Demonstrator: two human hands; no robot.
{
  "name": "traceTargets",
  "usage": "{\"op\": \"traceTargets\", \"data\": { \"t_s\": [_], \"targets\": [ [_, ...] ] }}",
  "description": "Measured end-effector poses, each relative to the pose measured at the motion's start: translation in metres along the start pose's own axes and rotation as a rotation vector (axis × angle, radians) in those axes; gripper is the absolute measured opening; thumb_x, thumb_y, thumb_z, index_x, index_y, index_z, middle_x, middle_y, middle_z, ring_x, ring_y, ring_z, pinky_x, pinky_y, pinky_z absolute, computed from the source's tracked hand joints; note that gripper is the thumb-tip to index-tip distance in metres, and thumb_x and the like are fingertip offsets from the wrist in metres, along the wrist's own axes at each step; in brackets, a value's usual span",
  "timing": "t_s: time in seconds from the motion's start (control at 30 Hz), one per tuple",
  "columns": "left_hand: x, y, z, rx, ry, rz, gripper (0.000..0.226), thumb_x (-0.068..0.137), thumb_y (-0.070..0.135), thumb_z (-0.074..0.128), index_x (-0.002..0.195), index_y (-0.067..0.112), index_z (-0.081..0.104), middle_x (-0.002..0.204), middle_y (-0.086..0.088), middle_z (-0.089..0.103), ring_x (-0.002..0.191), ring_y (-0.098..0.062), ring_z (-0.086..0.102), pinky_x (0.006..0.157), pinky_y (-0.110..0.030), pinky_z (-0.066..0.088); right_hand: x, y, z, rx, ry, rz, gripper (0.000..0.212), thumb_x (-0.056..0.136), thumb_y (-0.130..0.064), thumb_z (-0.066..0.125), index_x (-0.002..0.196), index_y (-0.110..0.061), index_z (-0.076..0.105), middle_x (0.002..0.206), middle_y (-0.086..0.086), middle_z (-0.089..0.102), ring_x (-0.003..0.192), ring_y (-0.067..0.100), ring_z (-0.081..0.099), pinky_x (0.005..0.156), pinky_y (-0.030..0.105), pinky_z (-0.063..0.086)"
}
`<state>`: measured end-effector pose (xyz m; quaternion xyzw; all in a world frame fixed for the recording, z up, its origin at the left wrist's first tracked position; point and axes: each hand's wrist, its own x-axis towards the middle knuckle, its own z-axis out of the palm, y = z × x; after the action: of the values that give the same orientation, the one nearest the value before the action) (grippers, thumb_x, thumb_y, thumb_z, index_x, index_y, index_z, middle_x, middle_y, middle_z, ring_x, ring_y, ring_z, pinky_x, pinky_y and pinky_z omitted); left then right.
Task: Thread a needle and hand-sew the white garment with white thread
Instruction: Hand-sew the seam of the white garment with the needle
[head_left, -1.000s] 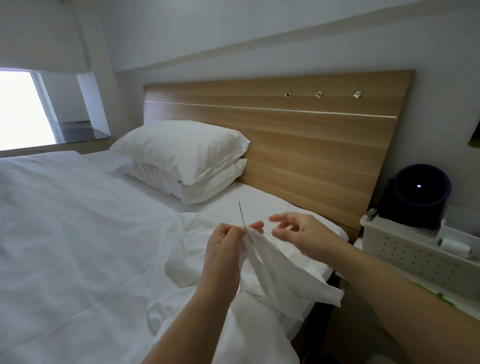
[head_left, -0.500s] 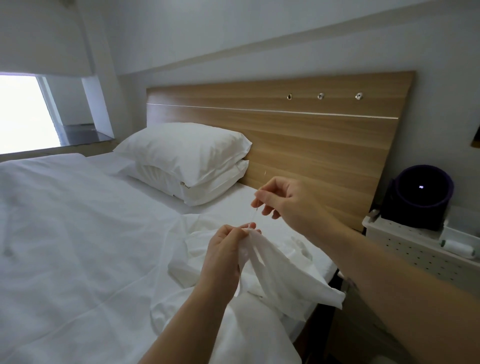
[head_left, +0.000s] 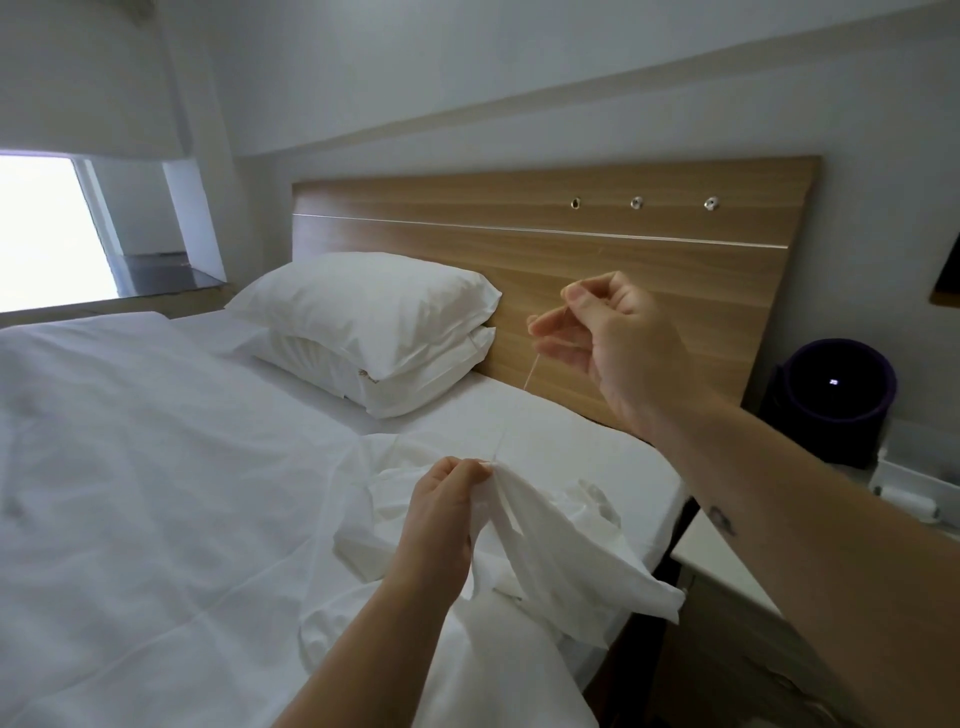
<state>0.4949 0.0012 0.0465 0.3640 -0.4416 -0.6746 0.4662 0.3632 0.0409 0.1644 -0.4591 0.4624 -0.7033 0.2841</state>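
Head view, single entry. Left hand (head_left: 441, 514): my grip pinches a raised fold of the white garment (head_left: 561, 551), which lies on the bed (head_left: 156, 467) below the headboard (head_left: 571, 249). I judge it is held up to keep the seam taut against the pull. Right hand (head_left: 608, 332): lifted in front of the headboard, wrist bent, thumb and forefinger closed on the white thread (head_left: 530, 374), which runs down to that fold. Needle: too fine to make out.

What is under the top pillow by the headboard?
A second white pillow lies under the top pillow, its front and right edges showing, and the stack rests on the white sheet. The lower pillow's middle and whatever lies beneath the stack are covered.
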Motion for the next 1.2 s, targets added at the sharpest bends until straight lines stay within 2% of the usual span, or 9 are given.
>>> {"op": "traceTargets", "data": {
  "t_s": [0.13, 0.2, 0.27, 0.4, 0.47, 0.57, 0.67, 0.97, 1.2],
  "targets": [
    [-0.001, 0.001, 0.000, 0.000, 0.002, 0.002, 0.014, 0.090, 0.000, 0.050, 0.077, 0.002, 0.055, 0.068, -0.007, 0.055, 0.066, -0.018, 0.052, 0.063, -0.030, 0.043, -0.006, 0.017, -0.005, -0.759, -0.175, -0.217, 0.011, 0.099, -0.016, 0.045, 0.091, -0.014, 0.053, 0.087, 0.002, 0.072, 0.069, -0.007, 0.059, 0.069, 0.013, 0.045],
    [-0.001, 0.001, 0.000, 0.003, -0.005, -0.001, 0.017, 0.090, 0.000, 0.050, 0.074, 0.004, 0.053, 0.064, -0.005, 0.056, 0.061, -0.016, 0.052, 0.061, -0.030, 0.044, -0.009, 0.034, -0.009, -1.162, -0.384, -0.133, 0.013, 0.099, -0.020, 0.045, 0.088, -0.019, 0.053, 0.106, -0.002, 0.066, 0.121, 0.000, 0.048, 0.109, 0.050, 0.032],
    [-0.001, 0.002, -0.001, 0.020, -0.008, 0.002, 0.017, 0.090, 0.000, 0.051, 0.074, 0.004, 0.054, 0.065, -0.006, 0.057, 0.062, -0.017, 0.053, 0.060, -0.030, 0.044, -0.011, 0.044, -0.014, -1.358, -0.519, -0.033, 0.017, 0.099, -0.024, 0.046, 0.082, -0.026, 0.050, 0.094, -0.012, 0.065, 0.137, 0.008, 0.032, 0.106, 0.069, -0.009],
    [-0.001, 0.003, -0.003, 0.022, -0.009, 0.019, 0.010, 0.090, 0.000, 0.051, 0.087, -0.001, 0.061, 0.082, -0.012, 0.065, 0.078, -0.025, 0.059, 0.073, -0.037, 0.049, -0.010, 0.038, -0.025, -1.124, -0.556, 0.052, 0.014, 0.096, -0.027, 0.054, 0.082, -0.028, 0.055, 0.064, -0.012, 0.065, 0.069, -0.002, 0.054, 0.105, 0.052, 0.023],
    [0.000, 0.003, -0.003, 0.031, -0.014, 0.018, 0.010, 0.089, 0.001, 0.053, 0.086, 0.000, 0.062, 0.084, -0.013, 0.065, 0.080, -0.026, 0.059, 0.078, -0.041, 0.048, -0.009, 0.027, -0.025, -0.748, -0.506, 0.105, 0.009, 0.095, -0.019, 0.057, 0.086, -0.019, 0.059, 0.061, -0.006, 0.065, 0.068, 0.015, 0.058, 0.084, 0.042, 0.041],
    [0.001, 0.001, -0.001, 0.071, -0.007, 0.013, 0.012, 0.089, 0.003, 0.053, 0.082, 0.002, 0.063, 0.087, -0.016, 0.064, 0.085, -0.030, 0.058, 0.083, -0.045, 0.048, -0.006, 0.014, -0.018, -0.217, -0.443, 0.227, 0.010, 0.094, -0.005, 0.053, 0.085, -0.009, 0.054, 0.061, 0.002, 0.058, 0.093, 0.031, 0.067, 0.092, 0.042, 0.051],
    [0.001, 0.000, 0.001, 0.094, -0.008, 0.005, 0.010, 0.090, 0.003, 0.054, 0.083, 0.002, 0.061, 0.086, -0.015, 0.063, 0.084, -0.029, 0.056, 0.084, -0.046, 0.048, -0.005, 0.009, -0.009, 0.040, -0.432, 0.282, 0.011, 0.095, -0.003, 0.048, 0.085, -0.008, 0.050, 0.056, 0.003, 0.052, 0.061, 0.020, 0.065, 0.070, 0.034, 0.059],
    [0.001, 0.001, 0.001, 0.114, -0.004, 0.013, 0.019, 0.089, 0.004, 0.053, 0.071, 0.007, 0.056, 0.079, -0.012, 0.056, 0.078, -0.026, 0.050, 0.073, -0.038, 0.042, -0.006, 0.015, -0.008, -1.066, -0.585, -0.167, 0.010, 0.096, -0.011, 0.052, 0.088, -0.013, 0.058, 0.075, -0.007, 0.068, 0.047, -0.003, 0.049, 0.048, 0.011, 0.037],
    [0.000, 0.000, 0.005, 0.141, -0.026, 0.025, 0.019, 0.088, 0.007, 0.056, 0.069, 0.009, 0.053, 0.077, -0.011, 0.051, 0.076, -0.024, 0.045, 0.071, -0.038, 0.038, -0.008, 0.022, -0.014, -1.285, -0.680, -0.137, 0.012, 0.093, -0.020, 0.058, 0.082, -0.026, 0.058, 0.072, -0.012, 0.067, 0.057, -0.003, 0.054, 0.058, 0.015, 0.039]
  ]
}}
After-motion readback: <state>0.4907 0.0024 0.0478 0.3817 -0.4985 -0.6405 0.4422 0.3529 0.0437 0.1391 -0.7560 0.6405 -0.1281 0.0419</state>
